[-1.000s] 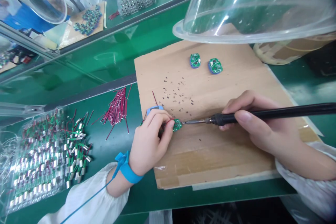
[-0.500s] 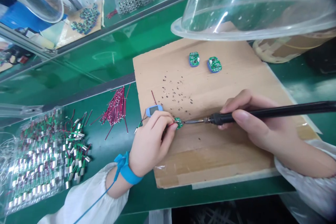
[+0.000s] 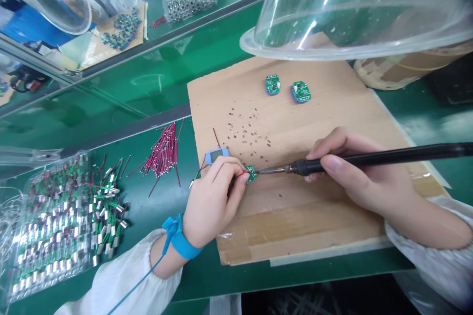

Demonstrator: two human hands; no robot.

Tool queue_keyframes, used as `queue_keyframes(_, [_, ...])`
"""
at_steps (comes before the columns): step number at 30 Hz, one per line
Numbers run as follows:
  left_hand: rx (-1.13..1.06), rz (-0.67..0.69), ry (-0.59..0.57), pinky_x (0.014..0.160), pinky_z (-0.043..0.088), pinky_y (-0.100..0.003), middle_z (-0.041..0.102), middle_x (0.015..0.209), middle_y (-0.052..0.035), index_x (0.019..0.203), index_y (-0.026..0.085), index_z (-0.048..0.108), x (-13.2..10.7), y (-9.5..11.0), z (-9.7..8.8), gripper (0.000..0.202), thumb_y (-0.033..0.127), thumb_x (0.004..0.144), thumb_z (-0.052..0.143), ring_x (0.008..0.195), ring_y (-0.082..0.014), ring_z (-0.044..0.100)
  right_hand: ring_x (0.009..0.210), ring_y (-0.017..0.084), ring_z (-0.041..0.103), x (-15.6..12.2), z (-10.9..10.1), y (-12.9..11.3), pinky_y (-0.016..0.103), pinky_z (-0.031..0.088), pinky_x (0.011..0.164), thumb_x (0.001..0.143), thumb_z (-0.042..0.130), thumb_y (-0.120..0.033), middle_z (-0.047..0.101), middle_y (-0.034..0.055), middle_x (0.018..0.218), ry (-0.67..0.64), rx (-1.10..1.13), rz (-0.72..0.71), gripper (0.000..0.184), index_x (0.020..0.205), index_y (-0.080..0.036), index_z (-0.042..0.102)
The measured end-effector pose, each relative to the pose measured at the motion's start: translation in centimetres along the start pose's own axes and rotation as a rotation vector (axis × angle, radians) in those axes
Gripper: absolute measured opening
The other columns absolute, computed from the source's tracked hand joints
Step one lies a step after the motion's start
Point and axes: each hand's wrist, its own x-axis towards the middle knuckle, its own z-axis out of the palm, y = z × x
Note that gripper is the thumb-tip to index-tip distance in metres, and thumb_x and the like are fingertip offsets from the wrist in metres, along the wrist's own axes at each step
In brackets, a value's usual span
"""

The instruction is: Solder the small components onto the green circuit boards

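My right hand (image 3: 351, 172) grips a black soldering iron (image 3: 388, 157) like a pen. Its metal tip meets the right edge of a small green circuit board (image 3: 252, 173). My left hand (image 3: 216, 197), a blue strap round its wrist, pinches a short red wire (image 3: 242, 174) against the board's left side. Part of the board and wire is hidden by the fingers. Just behind that hand lies a blue-framed part with a grey window (image 3: 216, 155), a loose red wire close by. Cardboard (image 3: 295, 221) dotted with dark specks lies underneath.
Two blue-backed green boards (image 3: 272, 85) sit farther back on the cardboard. Red wires (image 3: 162, 152) are piled to the left, beside silver-ended wired parts (image 3: 109, 216) and a filled clear tray (image 3: 51, 226). A clear plastic hood (image 3: 354, 15) overhangs the back right.
My right hand and the soldering iron have shifted very slightly left, with the tip still at the board. The left hand keeps its hold almost unmoved.
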Motion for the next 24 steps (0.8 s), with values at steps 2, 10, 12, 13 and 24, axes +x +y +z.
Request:
queue_keyframes(2, [-0.007, 0.006, 0.000, 0.077, 0.050, -0.028, 0.065, 0.107, -0.0044, 0.098, 0.021, 0.054, 0.02, -0.05, -0.03, 0.006, 0.021, 0.103, 0.053, 0.095, -0.0161, 0.063, 0.063, 0.015, 0.070, 0.01, 0.03, 0.03, 0.028, 0.054, 0.060, 0.098, 0.063, -0.034, 0.073, -0.0003, 0.075, -0.001, 0.001, -0.004, 0.008, 0.096, -0.026, 0.066])
queue_keyframes(10, [-0.015, -0.005, -0.025, 0.082, 0.051, -0.030, 0.065, 0.107, -0.0044, 0.099, 0.021, 0.056, 0.12, -0.09, -0.24, 0.005, 0.021, 0.103, 0.054, 0.097, -0.0171, 0.064, 0.064, 0.014, 0.070, -0.18, -0.22, 0.04, 0.026, 0.053, 0.060, 0.098, 0.064, -0.034, 0.073, -0.0006, 0.075, -0.002, 0.011, -0.001, 0.009, 0.096, -0.026, 0.067])
queue_keyframes(12, [-0.026, -0.013, -0.028, 0.083, 0.051, -0.030, 0.065, 0.107, -0.0045, 0.098, 0.021, 0.056, 0.17, -0.08, -0.26, 0.005, 0.021, 0.103, 0.055, 0.097, -0.0171, 0.064, 0.063, 0.015, 0.070, -0.25, -0.23, 0.08, 0.027, 0.053, 0.061, 0.098, 0.063, -0.035, 0.073, 0.0000, 0.074, 0.020, 0.035, -0.001, 0.011, 0.095, -0.025, 0.067])
queue_keyframes(13, [-0.031, -0.015, -0.028, 0.083, 0.051, -0.031, 0.065, 0.107, -0.0045, 0.097, 0.021, 0.056, 0.19, -0.08, -0.26, 0.006, 0.021, 0.103, 0.055, 0.097, -0.0171, 0.064, 0.063, 0.015, 0.070, -0.30, -0.23, 0.11, 0.027, 0.054, 0.060, 0.098, 0.063, -0.035, 0.073, 0.0004, 0.074, 0.040, 0.050, 0.004, 0.012, 0.095, -0.025, 0.067])
queue_keyframes(24, [-0.045, -0.072, -0.053, 0.075, 0.051, -0.031, 0.061, 0.119, -0.0070, 0.093, 0.021, 0.058, 0.22, -0.10, -0.64, 0.010, 0.024, 0.102, 0.056, 0.099, -0.0186, 0.062, 0.062, 0.015, 0.069, -0.10, -0.07, -0.12, 0.028, 0.054, 0.061, 0.098, 0.064, -0.035, 0.072, 0.0010, 0.073, 0.102, 0.079, 0.019, 0.013, 0.093, -0.024, 0.067])
